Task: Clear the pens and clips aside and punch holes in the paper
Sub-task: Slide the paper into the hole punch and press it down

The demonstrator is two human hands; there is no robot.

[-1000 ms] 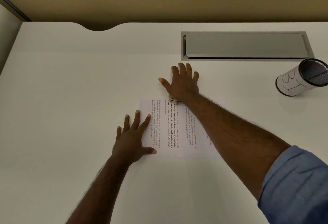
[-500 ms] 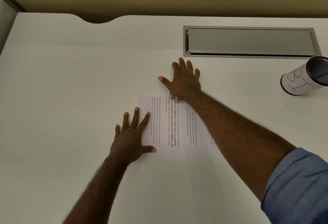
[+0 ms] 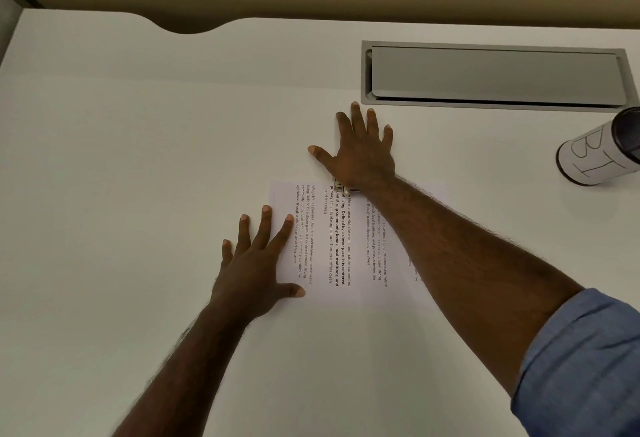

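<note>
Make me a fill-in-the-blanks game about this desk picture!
1. The left hand lies flat on the sheet of ____.
2. The right hand presses on a metal punch at the paper's ____ edge.
3. The cup lying on its side has the letters ____ on it.
4. The right arm wears a ____ sleeve.

Missing words: paper; far; BT; blue

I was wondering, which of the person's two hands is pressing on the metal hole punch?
The right hand, flat over the metal hole punch at the printed paper's far edge; the left hand only steadies the paper's side.
</note>
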